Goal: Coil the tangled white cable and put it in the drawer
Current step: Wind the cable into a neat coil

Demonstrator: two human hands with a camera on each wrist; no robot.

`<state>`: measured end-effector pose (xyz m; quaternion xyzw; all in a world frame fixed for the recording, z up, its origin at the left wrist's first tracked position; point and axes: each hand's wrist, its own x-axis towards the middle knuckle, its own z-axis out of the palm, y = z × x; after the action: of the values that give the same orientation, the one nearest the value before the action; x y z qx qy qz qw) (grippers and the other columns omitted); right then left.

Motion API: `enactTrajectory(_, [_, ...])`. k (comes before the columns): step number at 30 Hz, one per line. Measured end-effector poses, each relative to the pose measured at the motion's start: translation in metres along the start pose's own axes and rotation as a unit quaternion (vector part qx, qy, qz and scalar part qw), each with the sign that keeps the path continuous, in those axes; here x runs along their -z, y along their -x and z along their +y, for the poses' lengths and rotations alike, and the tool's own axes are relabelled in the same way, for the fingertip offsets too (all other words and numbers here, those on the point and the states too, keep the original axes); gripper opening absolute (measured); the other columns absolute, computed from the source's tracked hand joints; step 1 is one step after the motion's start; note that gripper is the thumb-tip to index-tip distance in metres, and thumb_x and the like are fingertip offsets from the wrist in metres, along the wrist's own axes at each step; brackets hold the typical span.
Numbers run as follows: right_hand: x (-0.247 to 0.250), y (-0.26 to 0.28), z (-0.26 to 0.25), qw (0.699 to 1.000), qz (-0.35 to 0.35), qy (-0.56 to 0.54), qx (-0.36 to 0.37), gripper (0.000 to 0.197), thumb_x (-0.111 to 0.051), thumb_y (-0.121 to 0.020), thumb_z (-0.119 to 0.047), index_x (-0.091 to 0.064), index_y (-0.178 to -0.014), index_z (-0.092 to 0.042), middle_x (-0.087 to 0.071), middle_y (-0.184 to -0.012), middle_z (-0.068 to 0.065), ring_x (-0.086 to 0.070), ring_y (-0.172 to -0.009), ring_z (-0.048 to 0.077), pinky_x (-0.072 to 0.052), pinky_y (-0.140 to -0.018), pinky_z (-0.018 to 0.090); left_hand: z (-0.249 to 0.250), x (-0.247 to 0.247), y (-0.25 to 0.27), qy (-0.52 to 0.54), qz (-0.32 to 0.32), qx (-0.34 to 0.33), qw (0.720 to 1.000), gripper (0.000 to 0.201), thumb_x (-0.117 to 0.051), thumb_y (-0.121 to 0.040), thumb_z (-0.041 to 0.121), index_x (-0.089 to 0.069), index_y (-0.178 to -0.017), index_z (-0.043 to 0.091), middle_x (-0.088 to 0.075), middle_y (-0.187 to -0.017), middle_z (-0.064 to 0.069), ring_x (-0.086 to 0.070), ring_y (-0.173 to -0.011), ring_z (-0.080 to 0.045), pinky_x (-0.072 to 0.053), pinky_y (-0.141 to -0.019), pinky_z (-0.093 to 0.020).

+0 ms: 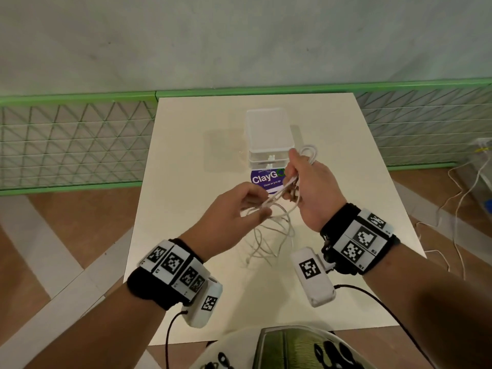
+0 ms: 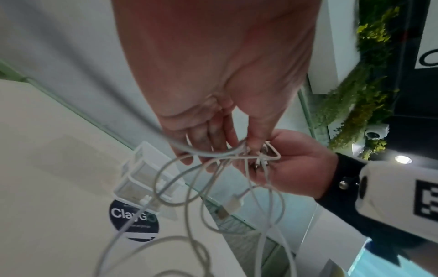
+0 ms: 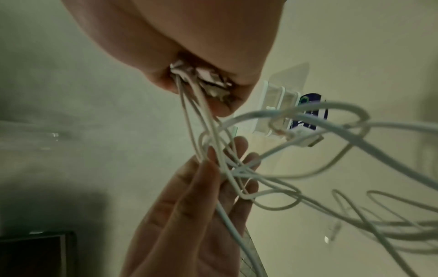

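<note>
Pinching the white cable [image 1: 274,209] between both hands (left [image 1: 234,211], right [image 1: 311,187]), USB plug [image 2: 233,203] dangling.

- The right hand [image 1: 311,187] hid the right end of the word on the purple sticker [image 1: 266,179] in the head view.
- The small print on that sticker was too blurred to read.
- The cable [image 2: 189,187] ran off the bottom edge of the left wrist picture.
- What lay inside the clear drawer box [image 1: 267,145] could not be told.
- In the right wrist picture, curled fingers [image 3: 222,105] covered the gathered cable loops.
</note>
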<state>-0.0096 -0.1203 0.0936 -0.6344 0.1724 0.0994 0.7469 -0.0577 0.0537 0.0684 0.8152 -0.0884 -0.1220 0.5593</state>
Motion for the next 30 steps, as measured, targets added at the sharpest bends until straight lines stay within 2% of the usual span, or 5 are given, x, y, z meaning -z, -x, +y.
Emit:
enactTrajectory(5, [0.008,-0.005,-0.007,0.978,-0.021,-0.196,-0.062,0.047,-0.053,-0.101,-0.038,-0.044,-0.062,-0.014,-0.045,-0.056,0.004,-0.049,-0.052,0.021,-0.048,-0.077,0.041,-0.024,0.007,0.016,-0.112,0.025,-0.066,0.991,0.010,-0.067,-0.094,0.022,-0.062,-0.086,0.022,-0.071,-0.118,0.011,-0.062,-0.115,-0.004,-0.046,-0.102,-0.027])
enactTrajectory(11, [0.041,-0.018,-0.043,0.957,0.023,-0.283,-0.061,0.052,-0.052,-0.101,-0.042,-0.036,-0.056,-0.022,-0.021,-0.051,-0.006,-0.023,-0.040,0.013,-0.035,-0.045,0.023,-0.077,0.043,0.048,-0.240,0.003,-0.039,0.970,0.012,-0.049,-0.090,0.034,-0.056,-0.084,0.027,-0.060,-0.119,0.006,-0.042,-0.119,-0.007,-0.025,-0.096,-0.002])
enactTrajectory(17, [0.079,-0.019,-0.085,0.962,0.054,-0.266,-0.021,0.047,-0.054,-0.094,-0.031,-0.018,-0.064,-0.025,-0.013,-0.055,-0.006,-0.012,-0.045,0.014,-0.019,-0.044,0.026,-0.147,0.077,0.069,-0.287,0.006,0.120,0.950,0.024,-0.038,-0.085,0.041,-0.057,-0.077,0.029,-0.060,-0.087,0.006,-0.056,-0.084,-0.020,-0.047,-0.080,-0.044])
enactTrajectory(22, [0.083,-0.012,-0.107,0.965,0.039,-0.260,0.000,0.048,-0.052,-0.095,-0.030,-0.013,-0.066,-0.026,-0.011,-0.053,-0.007,-0.009,-0.046,0.014,-0.016,-0.041,0.026,-0.154,0.092,0.065,-0.319,-0.009,0.268,0.909,0.013,-0.058,-0.092,0.029,-0.066,-0.085,0.023,-0.066,-0.103,-0.001,-0.061,-0.095,-0.025,-0.046,-0.081,-0.036])
enactTrajectory(30, [0.041,0.009,-0.104,0.967,-0.044,-0.249,-0.019,0.049,-0.051,-0.096,-0.034,-0.017,-0.061,-0.027,-0.012,-0.048,-0.007,-0.010,-0.041,0.011,-0.013,-0.036,0.024,-0.055,0.048,0.011,-0.194,0.038,-0.020,0.980,0.030,-0.059,-0.087,0.033,-0.066,-0.113,0.021,-0.063,-0.118,0.007,-0.056,-0.111,-0.009,-0.043,-0.094,-0.022])
